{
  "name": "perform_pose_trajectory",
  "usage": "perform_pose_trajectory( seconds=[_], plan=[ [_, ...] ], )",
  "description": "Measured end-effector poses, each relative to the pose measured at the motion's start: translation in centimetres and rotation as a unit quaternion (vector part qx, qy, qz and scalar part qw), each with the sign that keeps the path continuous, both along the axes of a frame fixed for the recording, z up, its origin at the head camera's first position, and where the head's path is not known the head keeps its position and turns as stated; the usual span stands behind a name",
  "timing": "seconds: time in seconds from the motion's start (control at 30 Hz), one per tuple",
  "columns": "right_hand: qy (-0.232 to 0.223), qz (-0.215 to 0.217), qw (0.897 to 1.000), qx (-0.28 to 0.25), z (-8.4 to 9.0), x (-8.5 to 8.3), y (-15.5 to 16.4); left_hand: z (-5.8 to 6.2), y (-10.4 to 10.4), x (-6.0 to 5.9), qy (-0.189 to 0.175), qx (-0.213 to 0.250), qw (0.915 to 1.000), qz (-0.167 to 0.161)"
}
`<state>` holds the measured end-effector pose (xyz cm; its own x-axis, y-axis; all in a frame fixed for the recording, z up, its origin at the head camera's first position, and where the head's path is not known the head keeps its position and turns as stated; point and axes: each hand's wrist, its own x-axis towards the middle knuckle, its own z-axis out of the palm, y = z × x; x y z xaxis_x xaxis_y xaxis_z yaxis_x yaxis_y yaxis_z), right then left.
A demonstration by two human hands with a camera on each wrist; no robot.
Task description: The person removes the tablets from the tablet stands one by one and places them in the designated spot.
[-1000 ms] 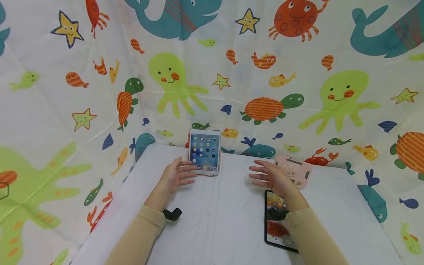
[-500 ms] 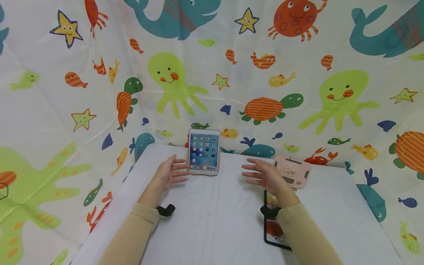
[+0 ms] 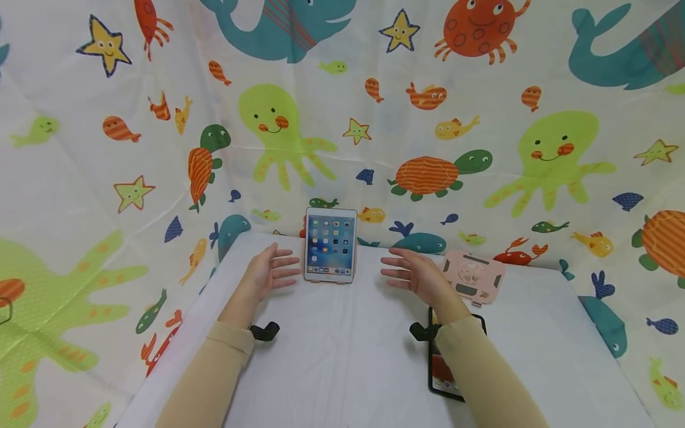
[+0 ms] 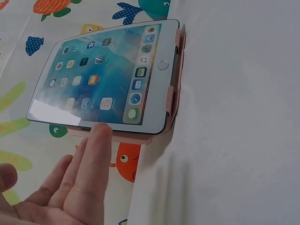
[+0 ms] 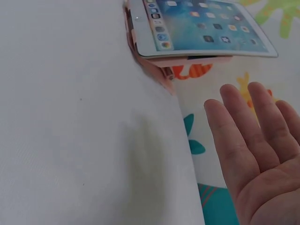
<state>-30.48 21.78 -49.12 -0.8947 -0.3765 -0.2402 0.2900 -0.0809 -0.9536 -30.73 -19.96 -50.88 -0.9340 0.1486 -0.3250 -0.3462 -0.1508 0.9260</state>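
White table (image 3: 332, 356): flat hands flank upright tablet (image 3: 330, 244).

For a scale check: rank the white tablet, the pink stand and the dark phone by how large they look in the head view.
1. White tablet, propped upright with its screen lit.
2. Pink stand, lying flat and only slightly smaller; close to a tie.
3. Dark phone: unsure, since the right forearm hides most of it.

Head view: high, forward-down, takes in whole table (image 3: 332, 356) up to far edge.
Left wrist view: low, close, left of tablet (image 4: 105, 84), facing far edge.
Right wrist view: low, close, right of tablet.
Shared by all three: tablet on pink stand (image 4: 174, 93).
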Motion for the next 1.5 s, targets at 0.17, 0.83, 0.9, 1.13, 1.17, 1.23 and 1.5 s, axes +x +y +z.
perform_pose_trajectory(
  seconds=[0.17, 0.83, 0.9, 1.13, 1.17, 1.23, 1.5],
  plan=[
    [-0.006, -0.004, 1.0, -0.004, 0.1, -0.5, -0.8, 0.5, -0.2, -0.1, 0.004, -0.001, 1.0, 0.003],
    [-0.011, 0.001, 1.0, -0.015, 1.1, -2.0, -2.6, 1.5, 0.3, -1.7, 0.03, 0.002, 0.9983, 0.049],
    [-0.005, 0.002, 1.0, -0.019, 1.3, -2.2, -2.8, 1.8, 0.4, -1.8, 0.033, 0.001, 0.9982, 0.05],
    [0.001, 0.016, 0.998, -0.057, 1.9, -2.6, -3.5, 2.4, 1.0, -2.3, 0.045, 0.0, 0.9982, 0.039],
    [0.003, 0.02, 0.998, -0.064, 1.9, -2.6, -3.5, 2.5, 1.1, -2.3, 0.046, -0.001, 0.9982, 0.038],
    [0.009, 0.027, 0.997, -0.076, 2.0, -2.7, -3.8, 2.6, 1.4, -2.4, 0.05, -0.003, 0.9981, 0.036],
    [0.021, 0.027, 0.996, -0.085, 2.6, -3.0, -4.8, 3.1, 1.8, -2.7, 0.056, -0.016, 0.9974, 0.043]
  ],
)
